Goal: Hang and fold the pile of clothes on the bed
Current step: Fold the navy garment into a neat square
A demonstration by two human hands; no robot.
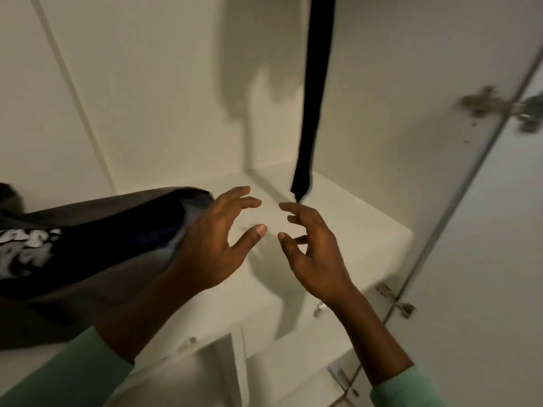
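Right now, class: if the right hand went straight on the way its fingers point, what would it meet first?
Most likely the lower end of the hanging black garment, just beyond the right hand; depth is unclear, so it may hang farther back.

Your sleeves point(67, 374): pale mint green, plain, both sides.
Hanging garment point(314, 98): solid black, no pattern seen.
Shelf garment point(97, 218): dk grey-brown outer, black/navy inner w/ a bluish patch at its right edge.
Print point(26, 248) on it: white, blotchy, lettering-like; too blurred to read.
Wardrobe walls point(147, 83) + shelf point(352, 218): plain off-white.
Hinges point(484, 102): silver-grey.
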